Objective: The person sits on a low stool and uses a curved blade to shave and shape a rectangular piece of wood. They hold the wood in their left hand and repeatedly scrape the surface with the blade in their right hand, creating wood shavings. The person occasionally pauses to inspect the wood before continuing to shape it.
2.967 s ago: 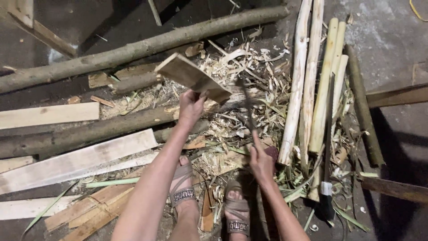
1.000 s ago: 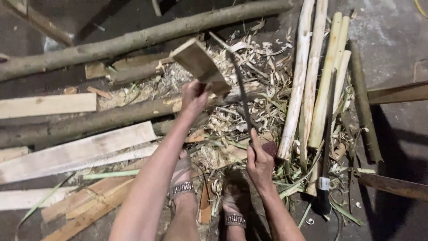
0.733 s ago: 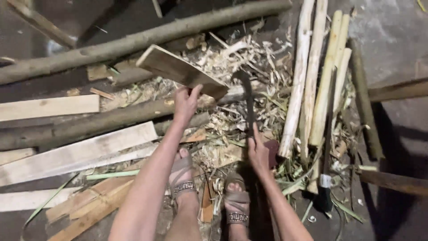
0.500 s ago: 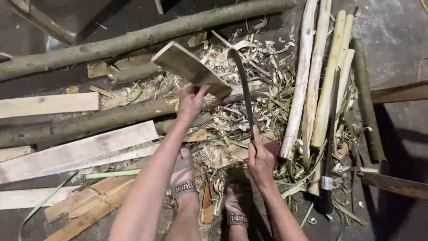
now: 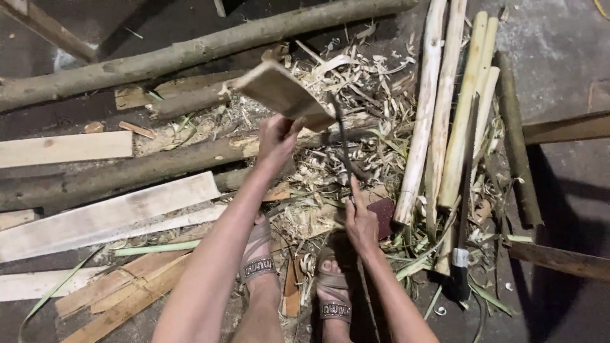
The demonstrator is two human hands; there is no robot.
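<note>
My left hand [image 5: 274,134] grips a board [image 5: 284,94], its long axis slanting toward the floor's upper left. My right hand [image 5: 361,222] clasps a knife [image 5: 343,149], blade pointing up at the board.

Dark floor [image 5: 565,44], bare and grey at upper right. Long rough log [image 5: 190,51] across the top, second log [image 5: 127,174] lying below it at left. Pale flat planks [image 5: 101,216] at left and lower left. Heap of shavings and peeled bark strips [image 5: 356,95] in the centre. Bundle of stripped pale poles [image 5: 451,108] right of centre, standing nearly vertical in frame.
</note>
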